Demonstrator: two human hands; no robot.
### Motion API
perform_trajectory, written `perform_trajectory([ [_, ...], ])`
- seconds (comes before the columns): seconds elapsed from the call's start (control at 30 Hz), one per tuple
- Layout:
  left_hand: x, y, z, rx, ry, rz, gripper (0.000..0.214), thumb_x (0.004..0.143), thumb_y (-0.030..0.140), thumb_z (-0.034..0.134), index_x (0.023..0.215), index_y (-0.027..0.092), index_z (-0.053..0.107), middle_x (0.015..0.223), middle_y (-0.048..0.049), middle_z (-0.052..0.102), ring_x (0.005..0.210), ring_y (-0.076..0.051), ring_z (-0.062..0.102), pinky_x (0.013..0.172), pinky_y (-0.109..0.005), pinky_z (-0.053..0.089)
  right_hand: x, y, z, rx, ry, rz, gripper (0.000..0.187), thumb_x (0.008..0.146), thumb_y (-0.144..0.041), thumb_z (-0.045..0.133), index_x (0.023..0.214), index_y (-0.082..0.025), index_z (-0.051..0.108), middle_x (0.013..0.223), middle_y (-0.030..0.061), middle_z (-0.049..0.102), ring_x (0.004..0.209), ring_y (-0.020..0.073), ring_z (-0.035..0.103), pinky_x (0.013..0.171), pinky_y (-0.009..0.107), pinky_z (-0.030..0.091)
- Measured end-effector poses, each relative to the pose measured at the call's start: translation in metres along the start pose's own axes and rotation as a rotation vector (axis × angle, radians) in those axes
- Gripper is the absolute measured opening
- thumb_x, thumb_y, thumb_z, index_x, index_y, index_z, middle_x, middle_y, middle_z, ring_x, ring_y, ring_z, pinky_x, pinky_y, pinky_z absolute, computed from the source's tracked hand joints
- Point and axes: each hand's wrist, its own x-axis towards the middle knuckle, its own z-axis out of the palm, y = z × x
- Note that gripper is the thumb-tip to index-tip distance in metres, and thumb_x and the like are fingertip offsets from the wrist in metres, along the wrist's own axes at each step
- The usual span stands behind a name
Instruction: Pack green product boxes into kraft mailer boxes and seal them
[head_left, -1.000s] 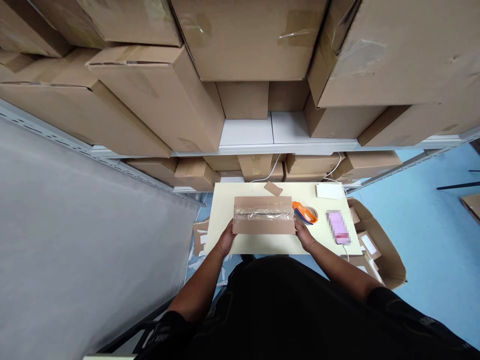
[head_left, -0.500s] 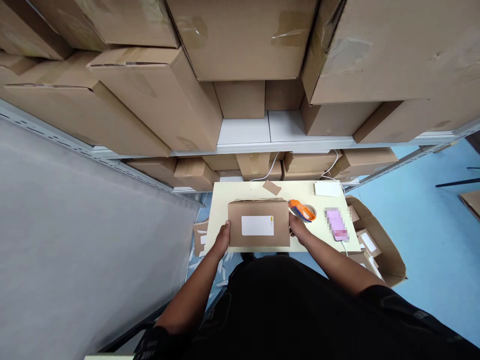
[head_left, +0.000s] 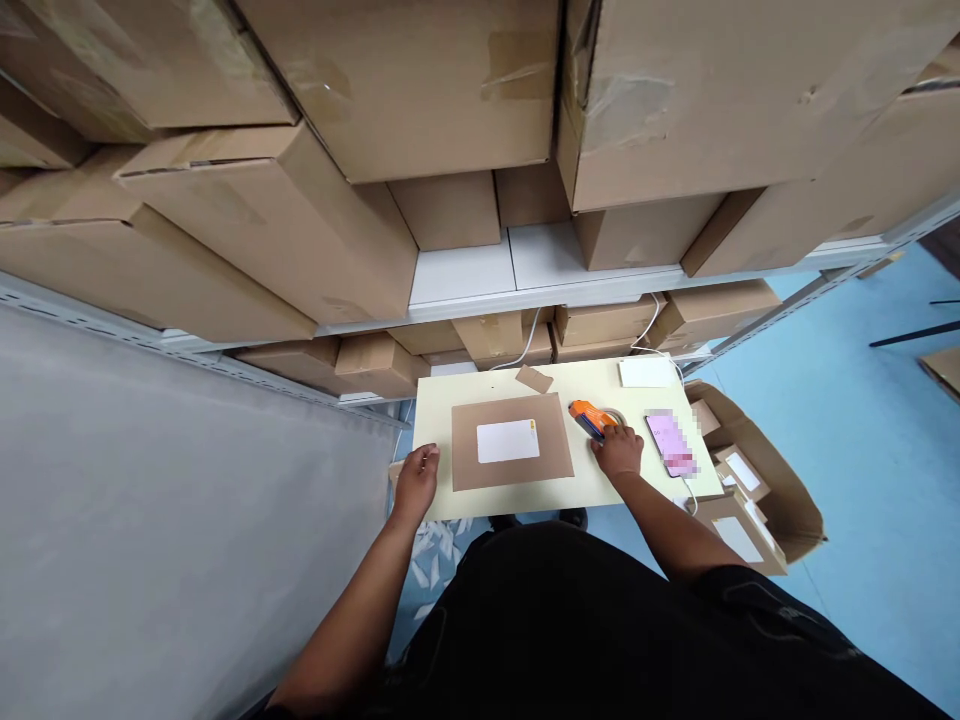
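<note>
A brown cardboard box (head_left: 512,442) with a white label on its top face lies on the pale yellow table (head_left: 442,500). My left hand (head_left: 417,478) rests at the table's left edge, just left of the box, fingers curled with nothing in them. My right hand (head_left: 618,450) sits right of the box, its fingers closing round the orange and blue tape dispenser (head_left: 589,418).
A pink phone (head_left: 670,442) on a cable, a white card (head_left: 645,372) and a cardboard scrap (head_left: 534,379) lie on the table. An open carton (head_left: 757,490) of small labelled boxes stands on the blue floor at right. Shelves stacked with large cartons (head_left: 405,90) loom behind.
Both hands turned the box over from its taped side to its labelled side and laid it flat, then let go. My right hand moved right onto the tape dispenser, my left drew off left.
</note>
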Motion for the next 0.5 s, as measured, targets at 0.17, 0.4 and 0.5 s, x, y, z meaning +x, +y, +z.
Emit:
perform_trajectory([
  [0.17,-0.025,0.061,-0.016,0.036,0.1,0.162,0.035,0.097,0.047,0.054,0.111,0.021,0.073,0.117,-0.0092,0.073,0.109,-0.025,0.069,0.095,-0.039,0.057,0.015,0.019,0.009,0.167,0.006,-0.098,0.025,0.094,-0.027,0.056,0.108,-0.014,0.072,0.111,0.0201,0.071,0.126,0.0369,0.052,0.104,0.048,0.039],
  [0.4,-0.03,0.178,0.028,-0.07,-0.285,0.346,0.033,0.1,0.045,0.058,0.115,0.021,0.073,0.119,-0.0089,0.072,0.109,-0.023,0.068,0.095,-0.035,0.055,-0.037,0.036,-0.061,0.716,0.176,-0.417,0.022,0.089,-0.041,0.068,0.099,-0.021,0.069,0.099,0.0086,0.066,0.096,0.0275,0.064,0.086,0.04,0.055],
  [0.5,-0.025,0.228,0.056,-0.169,-0.486,0.283,0.046,0.099,0.054,0.057,0.129,0.022,0.07,0.135,-0.011,0.069,0.12,-0.026,0.066,0.095,-0.036,0.055,-0.068,0.032,-0.098,0.8,0.209,-0.608,0.016,0.089,-0.032,0.071,0.103,-0.024,0.069,0.102,0.0078,0.069,0.101,0.0278,0.063,0.089,0.042,0.054],
])
